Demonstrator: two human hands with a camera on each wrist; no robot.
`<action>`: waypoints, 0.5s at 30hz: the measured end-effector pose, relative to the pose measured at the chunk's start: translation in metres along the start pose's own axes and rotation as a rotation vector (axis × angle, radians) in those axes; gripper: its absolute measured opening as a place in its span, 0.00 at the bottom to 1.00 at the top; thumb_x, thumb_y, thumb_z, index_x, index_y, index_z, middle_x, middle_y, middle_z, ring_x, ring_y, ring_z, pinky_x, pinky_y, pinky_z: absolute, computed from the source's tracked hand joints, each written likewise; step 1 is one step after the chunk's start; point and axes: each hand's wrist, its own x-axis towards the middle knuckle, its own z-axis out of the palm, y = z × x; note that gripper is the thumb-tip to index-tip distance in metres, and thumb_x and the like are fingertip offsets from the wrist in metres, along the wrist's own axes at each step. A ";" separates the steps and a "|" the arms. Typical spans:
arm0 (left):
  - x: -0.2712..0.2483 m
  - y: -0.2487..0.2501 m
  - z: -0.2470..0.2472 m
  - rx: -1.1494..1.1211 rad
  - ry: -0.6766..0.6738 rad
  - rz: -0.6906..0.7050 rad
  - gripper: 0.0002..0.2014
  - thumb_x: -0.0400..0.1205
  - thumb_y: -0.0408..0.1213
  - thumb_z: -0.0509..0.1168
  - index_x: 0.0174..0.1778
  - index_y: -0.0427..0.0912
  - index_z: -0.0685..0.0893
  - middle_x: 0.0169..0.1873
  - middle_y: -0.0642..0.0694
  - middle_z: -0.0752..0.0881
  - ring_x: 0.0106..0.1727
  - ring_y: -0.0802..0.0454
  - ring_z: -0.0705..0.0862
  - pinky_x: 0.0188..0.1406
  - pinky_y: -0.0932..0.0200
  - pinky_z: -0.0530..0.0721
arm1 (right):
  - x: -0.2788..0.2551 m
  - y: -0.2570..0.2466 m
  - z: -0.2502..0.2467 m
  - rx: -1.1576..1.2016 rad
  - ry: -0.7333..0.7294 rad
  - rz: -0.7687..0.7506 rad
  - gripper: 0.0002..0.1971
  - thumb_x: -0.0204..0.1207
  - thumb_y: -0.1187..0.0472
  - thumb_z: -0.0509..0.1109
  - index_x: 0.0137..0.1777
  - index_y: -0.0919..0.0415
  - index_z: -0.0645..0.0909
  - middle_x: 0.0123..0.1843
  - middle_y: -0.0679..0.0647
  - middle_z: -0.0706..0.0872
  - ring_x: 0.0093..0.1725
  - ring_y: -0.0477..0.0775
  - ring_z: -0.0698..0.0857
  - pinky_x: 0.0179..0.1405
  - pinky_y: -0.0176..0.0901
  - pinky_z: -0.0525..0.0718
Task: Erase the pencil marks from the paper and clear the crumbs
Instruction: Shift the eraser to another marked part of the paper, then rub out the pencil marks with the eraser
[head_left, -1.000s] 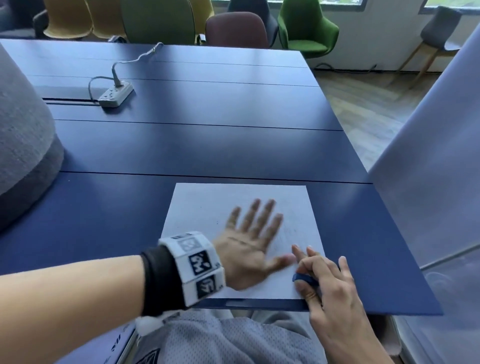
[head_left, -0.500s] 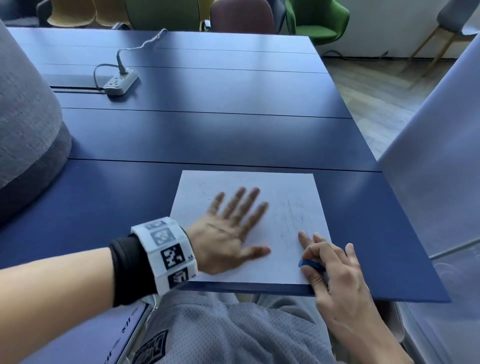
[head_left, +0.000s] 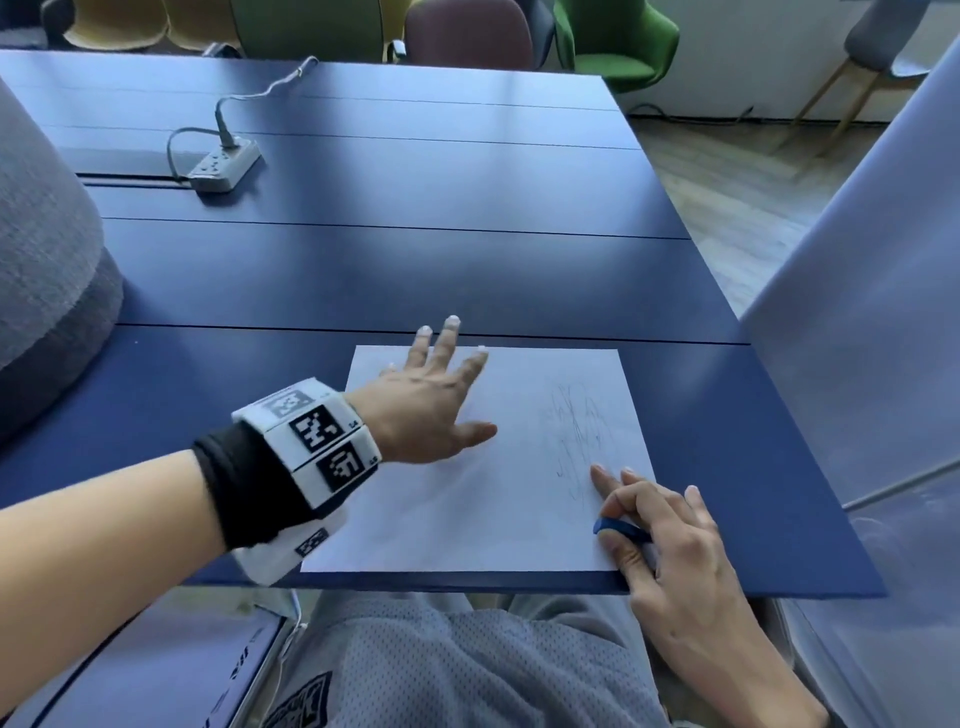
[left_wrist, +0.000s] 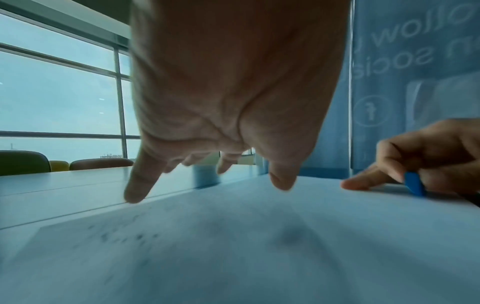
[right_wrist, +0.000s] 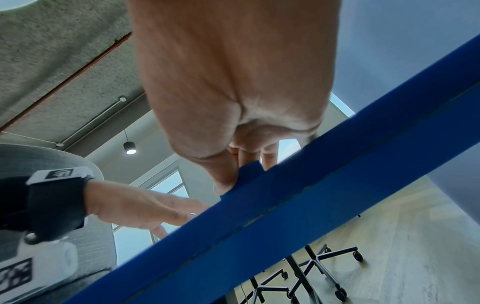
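The left hand (head_left: 421, 410), fingers spread, had swept up the paper (head_left: 498, 499) clearing crumbs, the right hand (head_left: 660, 545) pinching the eraser (head_left: 621, 530), scribbles (head_left: 576, 431) unerased.

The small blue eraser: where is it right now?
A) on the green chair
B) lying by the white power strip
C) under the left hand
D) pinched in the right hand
D: the small blue eraser sits pinched between thumb and fingers of the right hand, at the near right corner of the white sheet of paper.
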 end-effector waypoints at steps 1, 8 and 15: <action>0.007 0.004 -0.004 0.006 -0.012 0.022 0.43 0.82 0.62 0.59 0.86 0.51 0.45 0.84 0.41 0.33 0.85 0.41 0.38 0.80 0.38 0.59 | 0.000 0.000 -0.001 0.001 0.001 0.001 0.15 0.77 0.61 0.70 0.43 0.38 0.71 0.70 0.26 0.76 0.75 0.24 0.63 0.85 0.50 0.46; 0.038 0.018 -0.016 0.111 -0.134 0.025 0.54 0.68 0.63 0.76 0.85 0.63 0.48 0.80 0.37 0.52 0.80 0.34 0.53 0.69 0.39 0.75 | 0.004 -0.008 -0.013 0.009 -0.012 0.015 0.13 0.76 0.60 0.73 0.42 0.39 0.76 0.61 0.24 0.80 0.68 0.23 0.70 0.78 0.42 0.62; 0.048 0.019 -0.019 0.099 -0.199 0.009 0.59 0.67 0.60 0.78 0.84 0.64 0.41 0.84 0.40 0.33 0.84 0.30 0.42 0.74 0.34 0.69 | 0.072 -0.042 -0.081 0.017 -0.068 0.026 0.05 0.72 0.57 0.77 0.39 0.46 0.85 0.35 0.46 0.85 0.35 0.43 0.82 0.36 0.29 0.81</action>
